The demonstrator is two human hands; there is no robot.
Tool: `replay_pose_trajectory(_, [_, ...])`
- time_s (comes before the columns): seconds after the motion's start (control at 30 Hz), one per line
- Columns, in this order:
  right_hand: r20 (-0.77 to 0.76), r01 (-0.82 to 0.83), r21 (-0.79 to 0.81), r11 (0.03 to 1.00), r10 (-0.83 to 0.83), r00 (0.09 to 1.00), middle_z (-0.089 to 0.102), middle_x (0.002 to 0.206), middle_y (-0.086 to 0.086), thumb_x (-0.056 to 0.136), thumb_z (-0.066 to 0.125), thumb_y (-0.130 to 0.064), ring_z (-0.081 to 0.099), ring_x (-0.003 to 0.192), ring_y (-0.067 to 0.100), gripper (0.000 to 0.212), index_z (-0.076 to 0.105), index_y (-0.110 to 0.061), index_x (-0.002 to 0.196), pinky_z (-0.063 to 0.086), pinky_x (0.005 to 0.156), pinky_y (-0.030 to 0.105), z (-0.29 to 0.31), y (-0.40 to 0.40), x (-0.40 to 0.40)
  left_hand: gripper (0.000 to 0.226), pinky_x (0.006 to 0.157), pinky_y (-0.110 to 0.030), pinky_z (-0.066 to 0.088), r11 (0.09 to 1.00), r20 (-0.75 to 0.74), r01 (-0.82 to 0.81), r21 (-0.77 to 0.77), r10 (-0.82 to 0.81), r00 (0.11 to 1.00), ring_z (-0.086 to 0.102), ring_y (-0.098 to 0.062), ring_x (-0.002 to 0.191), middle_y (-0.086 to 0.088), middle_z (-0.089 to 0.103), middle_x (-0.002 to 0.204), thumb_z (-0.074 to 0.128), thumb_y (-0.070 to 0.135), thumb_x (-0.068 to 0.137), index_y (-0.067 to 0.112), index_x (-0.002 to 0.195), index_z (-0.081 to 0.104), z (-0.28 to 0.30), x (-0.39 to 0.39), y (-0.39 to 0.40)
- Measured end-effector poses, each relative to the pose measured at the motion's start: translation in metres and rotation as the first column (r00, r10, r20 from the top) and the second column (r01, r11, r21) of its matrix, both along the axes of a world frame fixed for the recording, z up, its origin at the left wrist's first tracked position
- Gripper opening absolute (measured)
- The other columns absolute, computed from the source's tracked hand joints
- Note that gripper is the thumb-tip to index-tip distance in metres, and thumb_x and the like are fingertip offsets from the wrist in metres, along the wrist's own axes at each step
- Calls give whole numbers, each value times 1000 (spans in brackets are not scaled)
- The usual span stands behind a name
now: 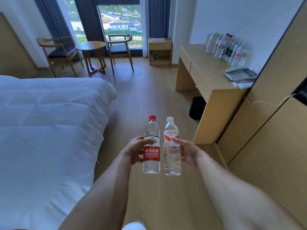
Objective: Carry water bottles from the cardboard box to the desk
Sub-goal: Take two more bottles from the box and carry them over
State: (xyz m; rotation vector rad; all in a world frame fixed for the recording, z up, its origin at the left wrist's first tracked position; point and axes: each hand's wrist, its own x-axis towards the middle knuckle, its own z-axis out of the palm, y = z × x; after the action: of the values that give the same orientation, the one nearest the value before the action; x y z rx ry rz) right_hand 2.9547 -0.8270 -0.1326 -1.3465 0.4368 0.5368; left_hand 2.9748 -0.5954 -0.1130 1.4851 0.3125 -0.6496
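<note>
Standing upright, both bottles [151,146] in hand.

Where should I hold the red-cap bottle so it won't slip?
Probably round its middle, on the label band, coming from the left side as the left hand does now. The red-cap bottle stands upright and its body is straight there, so a grip wraps it evenly.

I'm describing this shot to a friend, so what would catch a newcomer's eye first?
Two upright water bottles held out in front: the red-capped bottle in the left hand, the white-capped bottle in the right hand. Beyond, a row of bottles stands on the desk at right; a white bed fills the left.
</note>
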Motion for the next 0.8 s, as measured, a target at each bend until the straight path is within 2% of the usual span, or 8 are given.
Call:
replay_pose_trajectory(0.17, [-10, 49, -11, 999, -49, 999, 76, 102, 10, 68, 80, -45, 70, 92, 27, 63, 66, -12, 120, 54, 74, 37, -11, -17, 82, 59, 77, -48, 61, 998, -20, 54, -6, -55, 998, 72, -33, 100, -16, 71, 114, 82, 23, 80, 16, 132, 54, -17, 96, -19])
replay_pose_trajectory(0.27, [-12, 83, -29, 996, -84, 996, 75, 108, 12, 67, 80, -45, 69, 99, 29, 65, 65, -11, 120, 54, 78, 40, -16, -26, 142, 59, 76, -48, 62, 996, -23, 89, -14, -89, 996, 72, -33, 99, -17, 71, 113, 82, 22, 79, 16, 131, 55, -26, 168, -29])
replay_pose_trajectory(0.37, [-40, 144, -42, 989, -146, 989, 73, 111, 13, 76, 77, -42, 68, 104, 31, 55, 64, -11, 120, 53, 83, 42, -16, -33, 208, 56, 74, -48, 61, 993, -37, 116, -8, -116, 992, 72, -33, 98, -17, 72, 111, 82, 21, 80, 16, 129, 56, -30, 247, -38])
replay_pose_trajectory(0.47, [-53, 199, -54, 978, -202, 978, 76, 104, 10, 83, 73, -39, 69, 96, 27, 46, 66, -11, 119, 53, 82, 40, -12, -40, 270, 55, 70, -46, 61, 986, -47, 165, -4, -165, 985, 74, -32, 94, -16, 73, 108, 82, 20, 78, 17, 127, 57, -27, 322, -49])
replay_pose_trajectory(0.6, [-31, 284, -61, 957, -287, 958, 72, 116, 13, 87, 71, -39, 66, 111, 32, 42, 67, -12, 119, 51, 96, 44, 3, -49, 340, 51, 69, -46, 61, 976, -36, 219, 10, -219, 975, 74, -32, 93, -17, 74, 106, 82, 19, 78, 16, 123, 59, -17, 406, -66])
replay_pose_trajectory(0.8, [38, 358, -73, 931, -356, 934, 72, 115, 13, 91, 67, -37, 66, 106, 29, 37, 67, -12, 119, 50, 89, 42, 19, -77, 432, 43, 65, -43, 60, 958, 6, 288, 6, -288, 958, 74, -28, 84, -14, 76, 99, 81, 19, 79, 18, 117, 62, -7, 508, -98])
